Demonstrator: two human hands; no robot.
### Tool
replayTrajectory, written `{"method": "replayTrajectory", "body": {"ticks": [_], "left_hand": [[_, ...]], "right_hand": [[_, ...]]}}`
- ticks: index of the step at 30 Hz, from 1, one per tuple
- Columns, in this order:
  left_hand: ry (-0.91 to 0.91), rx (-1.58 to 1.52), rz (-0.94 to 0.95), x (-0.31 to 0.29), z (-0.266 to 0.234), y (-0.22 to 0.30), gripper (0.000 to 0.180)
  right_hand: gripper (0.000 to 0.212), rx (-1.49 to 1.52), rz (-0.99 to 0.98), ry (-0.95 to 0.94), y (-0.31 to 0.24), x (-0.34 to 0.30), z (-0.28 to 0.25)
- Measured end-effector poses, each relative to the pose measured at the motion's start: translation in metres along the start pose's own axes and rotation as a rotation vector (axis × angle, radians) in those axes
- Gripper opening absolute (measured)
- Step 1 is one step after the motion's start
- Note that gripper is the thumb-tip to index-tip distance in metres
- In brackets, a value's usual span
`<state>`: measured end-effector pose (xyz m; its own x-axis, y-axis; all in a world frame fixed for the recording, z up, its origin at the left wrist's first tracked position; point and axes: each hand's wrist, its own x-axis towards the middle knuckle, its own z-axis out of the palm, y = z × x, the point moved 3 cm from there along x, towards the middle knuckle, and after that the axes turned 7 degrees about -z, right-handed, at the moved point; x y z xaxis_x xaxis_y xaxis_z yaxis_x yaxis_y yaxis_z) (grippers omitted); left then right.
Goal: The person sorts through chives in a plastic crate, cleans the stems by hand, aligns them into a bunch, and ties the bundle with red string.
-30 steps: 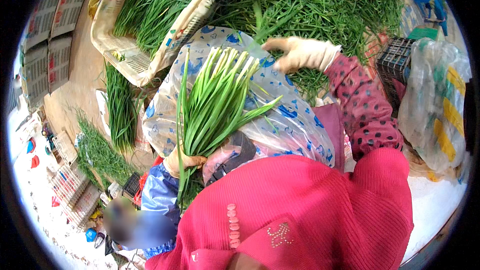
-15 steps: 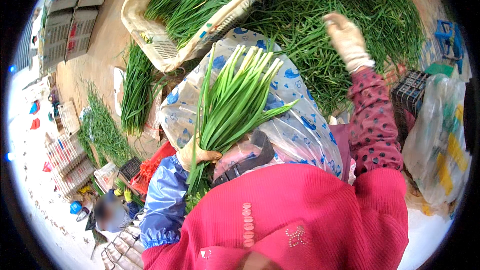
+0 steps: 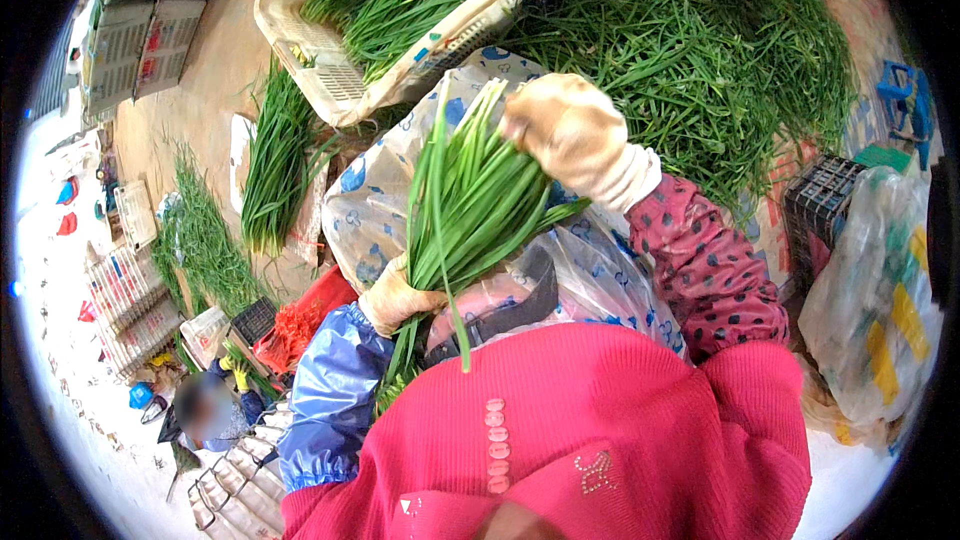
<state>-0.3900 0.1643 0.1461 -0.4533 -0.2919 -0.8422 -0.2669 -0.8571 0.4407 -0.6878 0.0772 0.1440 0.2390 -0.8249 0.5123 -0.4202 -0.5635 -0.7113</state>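
My left hand (image 3: 400, 297), in a pale glove, is wrapped round a bunch of garlic chives (image 3: 475, 195) near its lower part. The white stalk ends point up and away from me, above my lap. At those ends is my right hand (image 3: 568, 130), also gloved, its fingers curled and pressed against the right side of the stalks; the fingertips are partly hidden. One long loose leaf (image 3: 458, 325) hangs down past my left hand. Under the bunch, a clear plastic sheet with blue prints (image 3: 365, 205) covers my lap.
A cream plastic crate (image 3: 345, 105) of chives stands ahead, beside a large loose green heap (image 3: 700, 60). More chives (image 3: 275, 160) lie at left. A black crate (image 3: 820, 195) and plastic bag (image 3: 875, 290) stand right. Another person (image 3: 215, 410) works far left.
My right hand has come from above the green heap, leftward and nearer, to the stalk ends of the bunch. A loose leaf now hangs across my left hand's side.
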Motion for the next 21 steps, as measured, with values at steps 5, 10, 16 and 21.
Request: {"method": "replayTrajectory", "body": {"ticks": [5,10,16,21], "left_hand": [[0.026,-0.016,0.03,-0.004,0.013,0.006,0.064],[0.063,0.095,0.038,-0.007,0.015,0.01,0.059],[0.088,0.328,0.226,0.0,0.019,0.008,0.049],[0.198,0.433,0.21,-0.005,0.011,-0.004,0.05]], "right_hand": [[0.033,0.154,0.341,0.07,0.009,0.012,-0.037],[0.023,-0.092,-0.553,-0.141,-0.061,0.049,0.011],[0.02,0.623,0.075,0.271,-0.006,0.053,-0.026],[0.022,0.867,0.584,0.82,0.033,0.025,-0.095]]}}
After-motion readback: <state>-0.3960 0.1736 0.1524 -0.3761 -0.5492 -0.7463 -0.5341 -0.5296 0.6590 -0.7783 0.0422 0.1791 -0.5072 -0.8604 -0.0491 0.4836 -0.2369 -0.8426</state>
